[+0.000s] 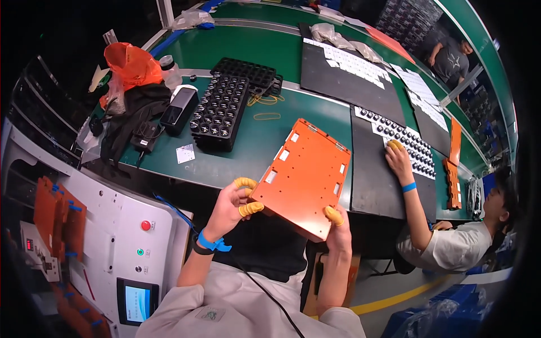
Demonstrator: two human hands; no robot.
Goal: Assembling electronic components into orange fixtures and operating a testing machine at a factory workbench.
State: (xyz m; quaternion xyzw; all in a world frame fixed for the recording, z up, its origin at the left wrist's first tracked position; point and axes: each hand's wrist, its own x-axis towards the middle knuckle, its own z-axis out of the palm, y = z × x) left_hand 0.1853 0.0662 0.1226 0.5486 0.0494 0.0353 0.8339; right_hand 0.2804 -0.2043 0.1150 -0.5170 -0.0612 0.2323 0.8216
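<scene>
An orange flat fixture plate with small holes, slots and metal pins along its edges is held tilted in front of me, over the table's near edge. My left hand is closed at its left corner, with yellow finger cots on the fingers and a blue wrist strap below. My right hand grips the lower right corner, its yellow-capped thumb lying on the face and the other fingers hidden beneath. Beyond the plate stands a black tray filled with round black parts with shiny tops.
A co-worker's hand reaches over rows of black parts on a dark mat at the right. A handheld device, an orange bag and rubber bands lie on the green table. A white machine panel stands at my left.
</scene>
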